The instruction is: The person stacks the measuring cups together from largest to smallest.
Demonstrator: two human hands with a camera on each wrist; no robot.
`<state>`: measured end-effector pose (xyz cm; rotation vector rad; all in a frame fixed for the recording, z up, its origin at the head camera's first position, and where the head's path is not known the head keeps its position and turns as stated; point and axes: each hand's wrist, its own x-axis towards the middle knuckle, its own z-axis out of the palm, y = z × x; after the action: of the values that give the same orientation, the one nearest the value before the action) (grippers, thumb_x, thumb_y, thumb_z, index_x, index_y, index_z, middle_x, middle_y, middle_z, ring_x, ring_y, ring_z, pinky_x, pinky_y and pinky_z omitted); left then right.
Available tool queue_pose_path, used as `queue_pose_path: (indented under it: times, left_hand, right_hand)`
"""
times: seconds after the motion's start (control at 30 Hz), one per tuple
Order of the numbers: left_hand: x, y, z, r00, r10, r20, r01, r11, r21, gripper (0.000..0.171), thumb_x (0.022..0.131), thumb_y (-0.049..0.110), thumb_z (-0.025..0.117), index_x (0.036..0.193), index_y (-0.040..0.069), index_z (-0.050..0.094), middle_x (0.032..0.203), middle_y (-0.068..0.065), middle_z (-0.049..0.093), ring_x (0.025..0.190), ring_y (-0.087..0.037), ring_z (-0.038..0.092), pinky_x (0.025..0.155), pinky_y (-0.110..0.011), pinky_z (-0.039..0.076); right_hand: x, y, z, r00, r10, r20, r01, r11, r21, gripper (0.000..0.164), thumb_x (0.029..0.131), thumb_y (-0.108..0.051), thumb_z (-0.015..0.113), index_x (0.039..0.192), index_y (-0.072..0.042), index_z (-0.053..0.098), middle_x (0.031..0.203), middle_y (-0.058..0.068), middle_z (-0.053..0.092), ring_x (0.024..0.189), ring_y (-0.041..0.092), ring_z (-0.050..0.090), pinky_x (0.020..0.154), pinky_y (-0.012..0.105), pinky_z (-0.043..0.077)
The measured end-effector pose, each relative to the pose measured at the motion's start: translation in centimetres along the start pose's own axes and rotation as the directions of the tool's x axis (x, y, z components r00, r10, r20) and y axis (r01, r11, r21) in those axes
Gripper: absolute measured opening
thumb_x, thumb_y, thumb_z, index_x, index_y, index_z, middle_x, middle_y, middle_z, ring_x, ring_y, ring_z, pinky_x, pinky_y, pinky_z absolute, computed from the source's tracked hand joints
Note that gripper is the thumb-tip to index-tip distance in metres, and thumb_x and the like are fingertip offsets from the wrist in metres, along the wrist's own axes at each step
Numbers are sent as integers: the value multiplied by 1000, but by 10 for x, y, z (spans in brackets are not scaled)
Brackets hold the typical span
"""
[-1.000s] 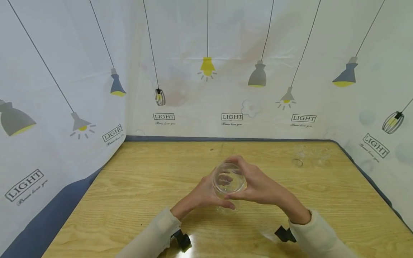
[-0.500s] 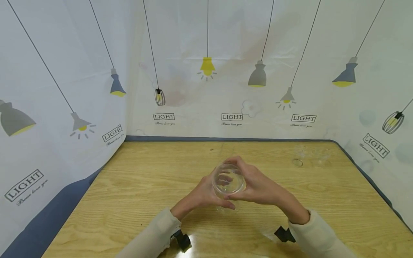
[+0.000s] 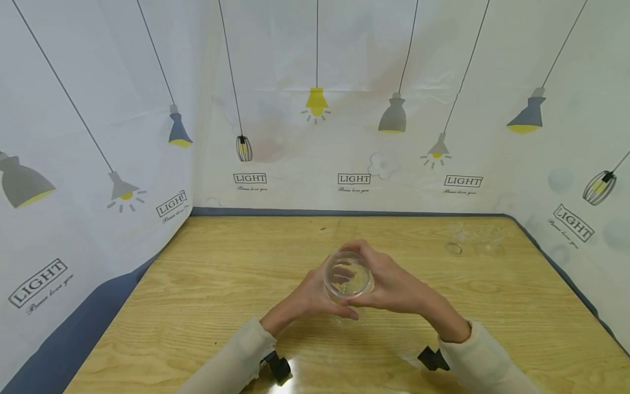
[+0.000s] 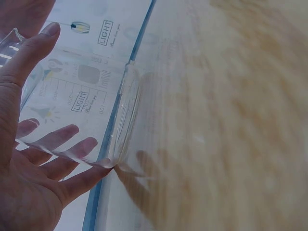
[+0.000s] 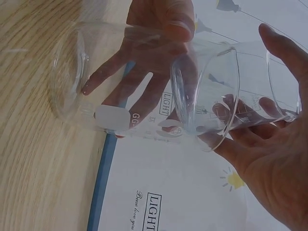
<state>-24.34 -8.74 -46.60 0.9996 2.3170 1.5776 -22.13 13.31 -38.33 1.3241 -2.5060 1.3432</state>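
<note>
Two clear glass beakers stand one above the other between the hands. In the right wrist view, the lower end of the smaller beaker (image 5: 211,96) sits inside the mouth of the larger beaker (image 5: 113,118). My left hand (image 3: 315,293) holds the larger one, thumb on one side and fingers around the other. A 500 ml scale shows on the larger beaker (image 4: 89,94) in the left wrist view; its base is close at the tabletop. Higher up, my right hand (image 3: 396,282) grips the smaller beaker (image 3: 350,276), thumb and fingers on opposite sides of its wall.
Several clear glass vessels, including one with a visible round rim (image 3: 454,249), are at the back right of the wooden table (image 3: 236,257). A white printed curtain (image 3: 305,54) surrounds the back and sides. Black wrist cameras (image 3: 278,368) hang under the sleeves.
The right hand and the smaller beaker have sunk very slightly, with the right sleeve shifting a touch left. The left hand and the larger beaker look unmoved.
</note>
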Motion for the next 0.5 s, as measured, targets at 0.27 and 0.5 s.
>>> queue_pose_path:
  times: [0.27,0.5]
  left_hand:
    - [0,0,0,1000,-3,-2,3,1000,-7,112,68,26,99,156,41,31,146,-3,57,129,-25,64,101,-31,56]
    - [0,-1,0,1000,1,-1,-1,1000,-5,112,70,25,99,157,41,30,145,-1,57,129,-26,64,101,-32,56]
  right_hand:
    - [0,1,0,1000,-7,0,7,1000,20,79,82,-25,91,143,-16,41,135,6,65,125,31,65,103,52,54]
    - [0,0,1,1000,1,-9,-1,1000,16,81,79,-21,92,142,-14,43,133,11,66,123,32,66,102,52,55]
